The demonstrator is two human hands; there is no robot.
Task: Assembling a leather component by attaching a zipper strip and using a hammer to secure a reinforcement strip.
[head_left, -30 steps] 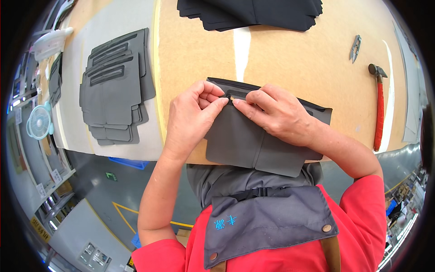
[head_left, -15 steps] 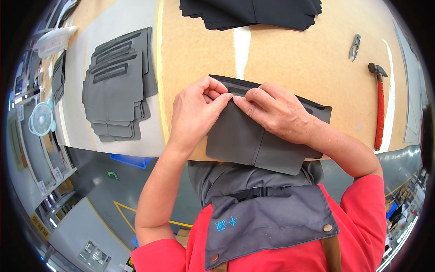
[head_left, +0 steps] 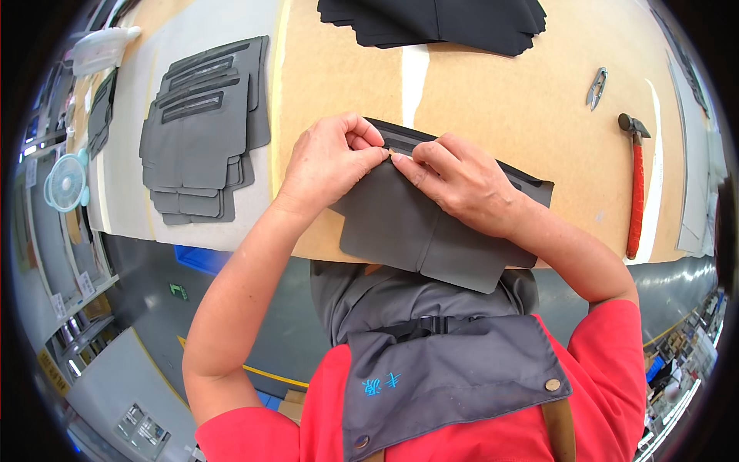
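A dark grey flat panel [head_left: 431, 236], with cut corners, a centre seam and a black far border, lies at a slant on the table before me, its near end hanging past the edge. Near the left end of its dark slot, my left hand [head_left: 327, 162] pinches with thumb and bent fingers. Close against that thumb is the thumb of my right hand [head_left: 469, 185], its fingers curled over the border. A tiny tan bit shows between the fingertips, too small to name. My fingers cover part of the slot.
To the left lies a stack of similar grey panels [head_left: 200, 138] with slots. Black pieces [head_left: 439, 23] are piled at the far side. Thread snips [head_left: 596, 88] and a red-handled hammer [head_left: 636, 185] rest on the right. A small light-blue fan [head_left: 67, 182] stands far left.
Both hands keep pinching at the slot's left end. My left elbow has swung outward to the left. More of the panel's left side shows under my left wrist, and the whole view has shifted slightly.
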